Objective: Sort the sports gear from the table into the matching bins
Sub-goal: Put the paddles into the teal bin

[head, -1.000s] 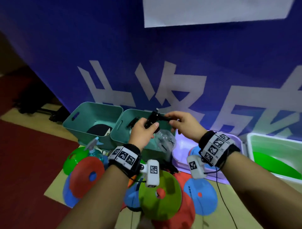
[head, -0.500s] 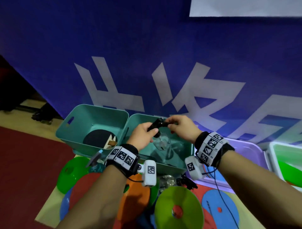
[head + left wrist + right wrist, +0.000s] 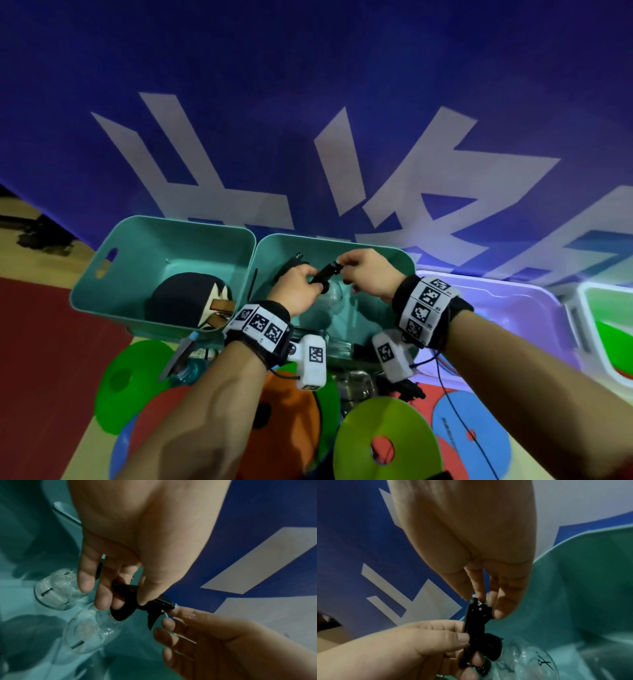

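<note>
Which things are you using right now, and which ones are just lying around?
In use:
- spray bottle, clear with a black head
- left hand, gripping its neck
- right hand, pinching its nozzle
- teal bin under the bottle

Lying about:
- second bottle in that bin
- paddle in the other bin
- disc cones on the table
- purple bin

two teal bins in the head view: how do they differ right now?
The left teal bin holds a dark round paddle; the right teal bin holds clear spray bottles.
Both hands work over the right teal bin, left hand and right hand gripping a black spray head; nothing hovers over the left teal bin.
Same colour and shape, set side by side.
</note>
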